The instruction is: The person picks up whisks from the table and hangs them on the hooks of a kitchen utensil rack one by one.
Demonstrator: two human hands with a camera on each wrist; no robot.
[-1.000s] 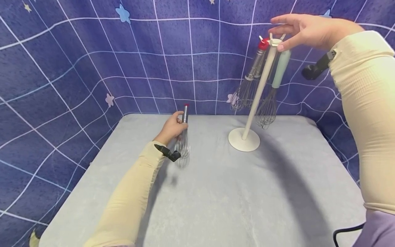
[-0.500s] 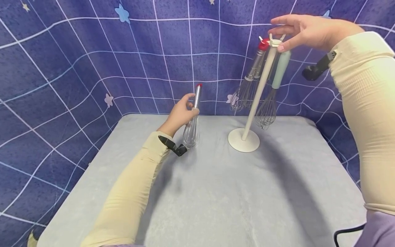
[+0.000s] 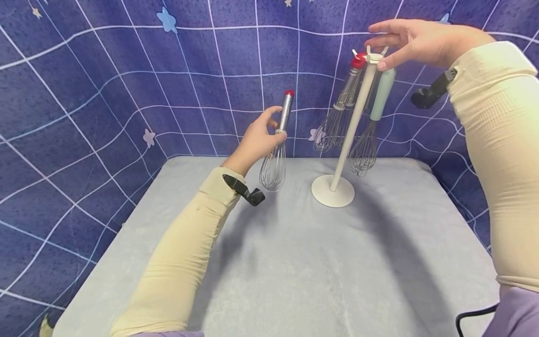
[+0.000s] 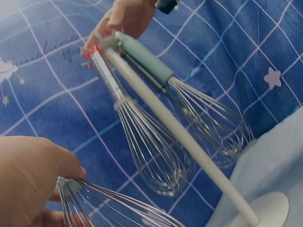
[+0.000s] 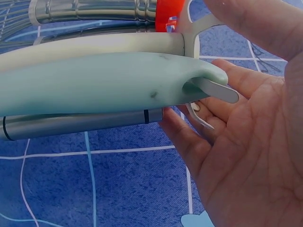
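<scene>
My left hand (image 3: 258, 138) grips a whisk (image 3: 273, 168) low on its metal handle. This whisk has a red end cap and hangs in the air above the table, left of a cream hanging stand (image 3: 353, 121). Up at the stand's top, my right hand (image 3: 425, 42) holds the hooked head between thumb and fingers; the fingers are fairly straight and spread. From the hooks hang a red-capped metal whisk (image 4: 147, 146), a whisk with a pale green handle (image 5: 109, 85), and a silver handle (image 5: 80, 125) beside it. Part of the hooks is hidden by the right hand.
The stand's round base (image 3: 332, 199) rests on a grey-covered table (image 3: 294, 262). A blue curtain (image 3: 202, 84) with a white grid hangs behind and to the left. A black cable (image 3: 476, 312) lies at the lower right.
My left hand has raised the whisk from near the tabletop and carried it right, towards the stand. The right hand and the stand have stayed in place.
</scene>
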